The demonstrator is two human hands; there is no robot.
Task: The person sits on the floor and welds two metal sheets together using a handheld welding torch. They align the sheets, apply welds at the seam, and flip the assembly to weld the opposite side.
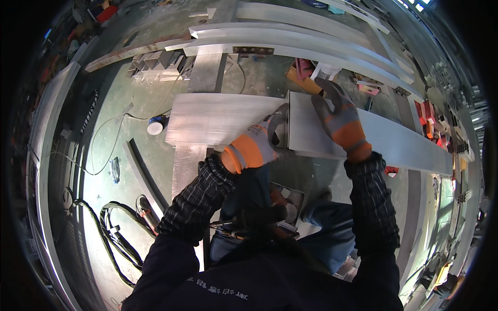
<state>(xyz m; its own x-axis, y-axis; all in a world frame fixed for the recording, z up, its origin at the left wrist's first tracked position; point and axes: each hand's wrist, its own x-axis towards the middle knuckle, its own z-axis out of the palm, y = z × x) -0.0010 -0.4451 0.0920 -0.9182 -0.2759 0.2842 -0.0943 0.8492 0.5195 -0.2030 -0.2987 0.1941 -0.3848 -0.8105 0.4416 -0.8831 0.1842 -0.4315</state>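
metal plates lie end to end on the floor. the left hand (pixel 254 147) is clenched at the seam, gripping the left plate (pixel 218 119). the right hand (pixel 340 119) lies flat and released on the right plate (pixel 394 140). sharp edges could cut or pinch fingers. cables (pixel 116 238) crowd the left; the right plate has more open room.

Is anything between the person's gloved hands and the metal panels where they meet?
Nothing visible. The left hand rests at the seam between the left metal panel and the right metal panel. The right hand lies flat on the right panel's top edge. Both hands touch metal directly.
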